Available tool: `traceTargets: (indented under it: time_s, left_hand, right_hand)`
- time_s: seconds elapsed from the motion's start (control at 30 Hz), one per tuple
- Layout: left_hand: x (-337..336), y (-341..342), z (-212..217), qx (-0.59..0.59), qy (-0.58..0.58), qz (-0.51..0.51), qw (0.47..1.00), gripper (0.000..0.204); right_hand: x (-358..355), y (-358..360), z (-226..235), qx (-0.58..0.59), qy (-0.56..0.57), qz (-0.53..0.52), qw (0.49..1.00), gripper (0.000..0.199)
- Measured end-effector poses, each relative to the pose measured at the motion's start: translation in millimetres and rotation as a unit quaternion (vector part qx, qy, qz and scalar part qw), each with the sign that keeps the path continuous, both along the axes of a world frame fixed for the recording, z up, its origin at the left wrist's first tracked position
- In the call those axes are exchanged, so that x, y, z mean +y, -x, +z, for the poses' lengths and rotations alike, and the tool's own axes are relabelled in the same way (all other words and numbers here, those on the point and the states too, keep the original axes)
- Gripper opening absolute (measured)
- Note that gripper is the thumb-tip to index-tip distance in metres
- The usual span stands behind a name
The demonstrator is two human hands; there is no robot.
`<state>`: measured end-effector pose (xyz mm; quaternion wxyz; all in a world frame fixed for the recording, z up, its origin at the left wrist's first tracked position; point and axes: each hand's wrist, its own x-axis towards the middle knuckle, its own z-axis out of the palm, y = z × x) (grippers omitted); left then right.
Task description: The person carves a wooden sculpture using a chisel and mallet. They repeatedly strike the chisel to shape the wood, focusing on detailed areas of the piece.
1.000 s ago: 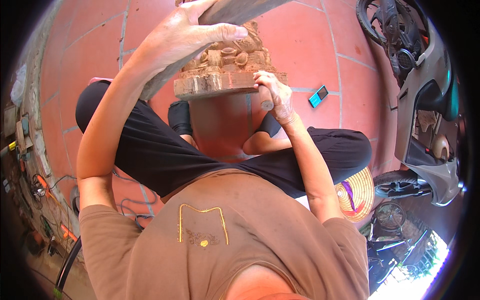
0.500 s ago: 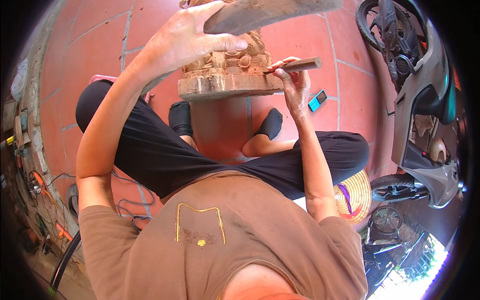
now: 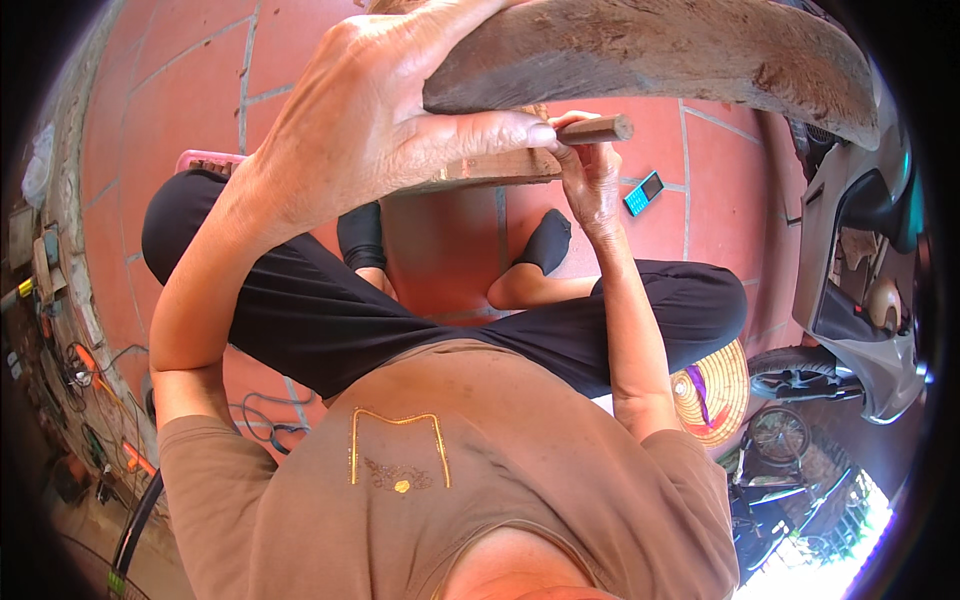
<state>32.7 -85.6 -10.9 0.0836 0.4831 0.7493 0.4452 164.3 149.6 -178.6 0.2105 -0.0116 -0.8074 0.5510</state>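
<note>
The carved wooden block (image 3: 490, 168) sits raised in front of the person's chest, above the crossed legs and the tiled floor (image 3: 300, 60); only a pale edge of it shows, the rest being hidden behind the left hand (image 3: 370, 130); its visible edge runs roughly left to right across the view. Above it, and much closer to the camera, a large weathered wooden mallet (image 3: 650, 50) stretches from the left hand out toward the right; the left hand is wrapped tight round its near end, thumb pressed along the underside. The right hand (image 3: 590, 175) is closed about a slim wooden-handled chisel (image 3: 597, 128), fingers curled and pinching it; the handle's butt points right, just beneath the mallet's underside, and the working end probably meets the block, though the fingers cover that spot. So the chisel lies directly between mallet and block; the right hand is touching or all but touching the block, the left well above it.

Beyond, a small blue phone (image 3: 643, 193) lies on the floor near the right foot; a conical straw hat (image 3: 712, 392) rests by the right knee; a parked scooter (image 3: 860, 280) stands at the right; cables and tools (image 3: 80, 380) clutter the left edge.
</note>
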Motion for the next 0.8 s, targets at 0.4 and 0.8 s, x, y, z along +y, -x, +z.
traceTargets:
  time_s: [0.4, 0.8]
  left_hand:
    - [-3.3, -1.8, -20.9, 0.120, 0.071, -0.021, 0.990, 0.063]
    - [0.8, -11.1, -17.6, 0.122, 0.062, -0.010, 0.991, 0.065]
  right_hand:
    - [8.8, -3.1, -13.0, 0.002, -0.158, -0.012, 0.987, 0.015]
    - [0.9, -2.3, -0.7, -0.007, -0.186, -0.030, 0.982, 0.015]
